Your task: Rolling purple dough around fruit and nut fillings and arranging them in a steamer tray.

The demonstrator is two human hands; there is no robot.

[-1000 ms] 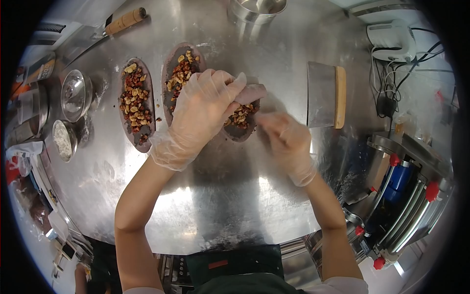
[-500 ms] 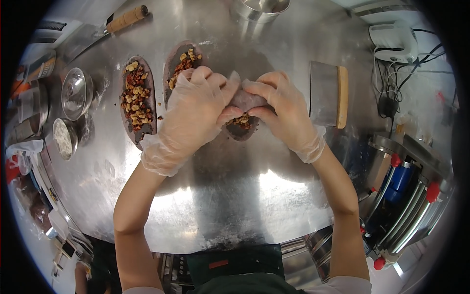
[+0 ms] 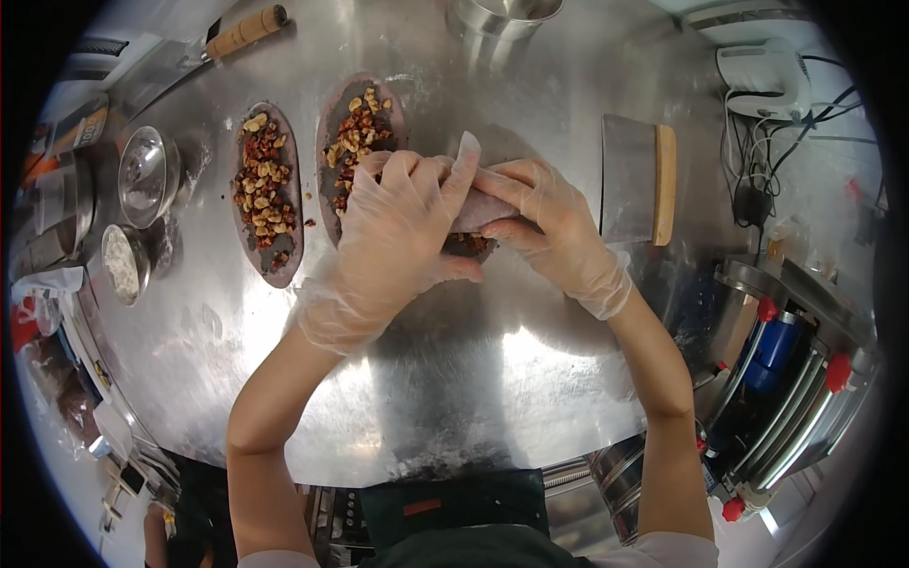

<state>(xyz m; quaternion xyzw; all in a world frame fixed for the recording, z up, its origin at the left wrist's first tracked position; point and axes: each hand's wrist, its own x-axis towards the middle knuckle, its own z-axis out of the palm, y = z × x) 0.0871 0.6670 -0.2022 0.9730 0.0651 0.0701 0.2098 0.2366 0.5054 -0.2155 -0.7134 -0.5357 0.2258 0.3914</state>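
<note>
A purplish piece of dough, partly rolled over on itself, lies on the steel table between my hands. Chopped nuts and reddish bits show along its near edge. My left hand, in a clear loose glove, has its fingers bent over the roll's left part, thumb lower down by the near edge. On the right end, my gloved right hand pinches the dough between thumb and fingers. Left of it lie two flat dough ovals with dark filling and nuts: a far-left oval and a nearer oval, partly behind my left hand.
At right lies a dough scraper with a wooden edge. A flour bowl and a clear bowl stand left. A wooden-handled knife lies far left, a metal pot at the back. A roller machine stands lower right.
My left hand has shifted right and nearer, uncovering more of the middle oval, and its thumb has spread from the fingers. My right hand has come slightly nearer, still gripping the dough.
</note>
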